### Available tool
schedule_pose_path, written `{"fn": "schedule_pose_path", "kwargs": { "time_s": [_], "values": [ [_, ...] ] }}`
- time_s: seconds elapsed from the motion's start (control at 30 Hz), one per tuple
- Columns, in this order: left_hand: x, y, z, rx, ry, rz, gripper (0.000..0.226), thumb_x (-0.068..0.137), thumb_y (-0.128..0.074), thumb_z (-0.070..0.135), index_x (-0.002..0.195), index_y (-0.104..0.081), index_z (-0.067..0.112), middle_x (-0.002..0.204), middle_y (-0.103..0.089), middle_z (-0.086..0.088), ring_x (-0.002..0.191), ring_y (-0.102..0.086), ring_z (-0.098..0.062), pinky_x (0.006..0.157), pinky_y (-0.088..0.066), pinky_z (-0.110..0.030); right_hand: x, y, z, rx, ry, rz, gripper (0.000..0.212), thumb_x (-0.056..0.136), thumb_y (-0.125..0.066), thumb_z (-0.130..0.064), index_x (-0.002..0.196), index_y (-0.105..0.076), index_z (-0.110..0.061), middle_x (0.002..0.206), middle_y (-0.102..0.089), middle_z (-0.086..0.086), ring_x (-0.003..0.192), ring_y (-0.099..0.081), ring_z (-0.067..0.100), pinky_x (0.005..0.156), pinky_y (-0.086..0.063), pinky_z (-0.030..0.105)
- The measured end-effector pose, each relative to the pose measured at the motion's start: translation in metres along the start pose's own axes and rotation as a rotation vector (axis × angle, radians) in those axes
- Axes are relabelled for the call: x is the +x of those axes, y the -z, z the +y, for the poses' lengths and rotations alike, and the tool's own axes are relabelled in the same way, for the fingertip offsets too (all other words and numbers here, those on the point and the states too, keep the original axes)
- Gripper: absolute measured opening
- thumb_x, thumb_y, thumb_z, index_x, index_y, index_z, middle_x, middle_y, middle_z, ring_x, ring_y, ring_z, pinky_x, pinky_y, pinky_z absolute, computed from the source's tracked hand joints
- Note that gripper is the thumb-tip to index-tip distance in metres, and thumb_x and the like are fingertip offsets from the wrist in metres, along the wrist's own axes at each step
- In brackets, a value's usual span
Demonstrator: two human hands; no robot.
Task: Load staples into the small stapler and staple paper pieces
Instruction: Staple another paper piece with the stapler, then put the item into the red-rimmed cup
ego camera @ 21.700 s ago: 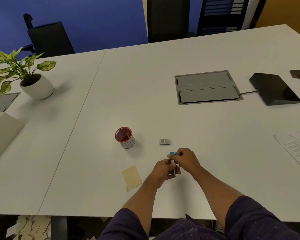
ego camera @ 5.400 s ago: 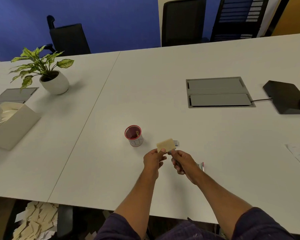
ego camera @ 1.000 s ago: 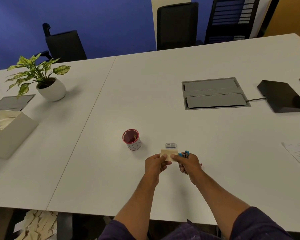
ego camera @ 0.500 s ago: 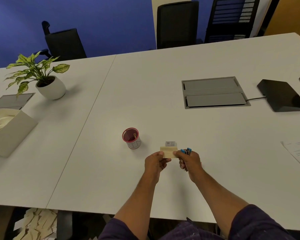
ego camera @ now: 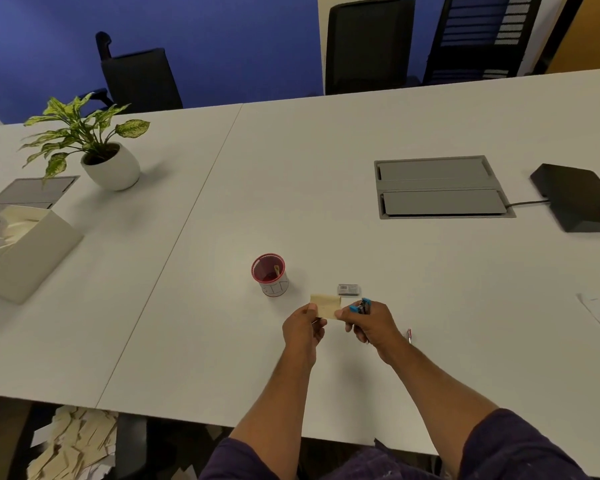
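Above the desk [ego camera: 326, 168], the left hand [ego camera: 303, 329] pinches the tan paper piece [ego camera: 325, 305] by its left edge, while the right hand [ego camera: 369, 322] grips the small blue stapler [ego camera: 361, 305] and pinches the paper's right edge. With so little paper in the stapler's mouth, the staple could miss or tear the corner.

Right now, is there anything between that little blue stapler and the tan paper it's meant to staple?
Nothing visible does. The right hand holds the blue stapler right beside the tan paper, which the left hand pinches at its other edge. The small staple box lies on the table beyond them, out of the way.
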State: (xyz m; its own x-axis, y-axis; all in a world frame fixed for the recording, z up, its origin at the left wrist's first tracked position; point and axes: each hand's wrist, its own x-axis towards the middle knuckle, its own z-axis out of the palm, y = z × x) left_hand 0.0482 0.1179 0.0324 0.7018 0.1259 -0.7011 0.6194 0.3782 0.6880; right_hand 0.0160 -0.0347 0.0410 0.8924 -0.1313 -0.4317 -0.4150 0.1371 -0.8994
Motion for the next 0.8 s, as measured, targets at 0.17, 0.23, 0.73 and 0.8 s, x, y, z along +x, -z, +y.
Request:
{"fn": "schedule_pose_path", "kwargs": {
  "time_s": [0.17,0.23,0.73,0.8],
  "values": [
    [0.013,0.009,0.020,0.076,-0.126,0.065,0.019,0.090,-0.071,0.013,0.108,-0.065,0.009,0.096,-0.072,-0.013,0.075,-0.066,-0.021,0.067,-0.054,-0.029,0.027,-0.023,-0.023,-0.225,0.130,-0.008,0.023,0.078,-0.082,-0.019,0.078,-0.070,0.000,0.058,-0.066,0.002,0.045,-0.049,0.006,0.050,-0.039,0.023],
    [0.019,0.010,0.033,0.110,-0.241,0.092,0.028,0.086,-0.074,0.009,0.111,-0.060,0.012,0.096,-0.071,-0.011,0.073,-0.067,-0.020,0.069,-0.054,-0.032,0.043,-0.035,-0.034,-0.280,0.157,-0.005,0.029,0.073,-0.084,-0.028,0.075,-0.069,-0.004,0.055,-0.060,-0.006,0.050,-0.049,0.008,0.054,-0.040,0.027],
    [0.063,0.012,0.078,0.584,-0.625,0.250,0.019,0.087,-0.075,0.020,0.106,-0.074,0.023,0.095,-0.070,0.011,0.085,-0.066,-0.006,0.070,-0.044,-0.003,0.122,-0.113,-0.066,-0.439,0.223,0.015,0.019,0.074,-0.077,-0.016,0.071,-0.059,-0.010,0.061,-0.055,0.003,0.057,-0.050,0.019,0.058,-0.047,0.034],
    [0.072,0.015,0.079,0.619,-0.647,0.270,0.017,0.088,-0.073,0.023,0.105,-0.075,0.023,0.098,-0.074,0.007,0.085,-0.068,-0.008,0.076,-0.053,-0.013,0.128,-0.118,-0.064,-0.460,0.215,0.013,0.019,0.076,-0.077,-0.017,0.072,-0.059,-0.012,0.062,-0.055,0.001,0.057,-0.050,0.017,0.059,-0.049,0.033]
  ]
}}
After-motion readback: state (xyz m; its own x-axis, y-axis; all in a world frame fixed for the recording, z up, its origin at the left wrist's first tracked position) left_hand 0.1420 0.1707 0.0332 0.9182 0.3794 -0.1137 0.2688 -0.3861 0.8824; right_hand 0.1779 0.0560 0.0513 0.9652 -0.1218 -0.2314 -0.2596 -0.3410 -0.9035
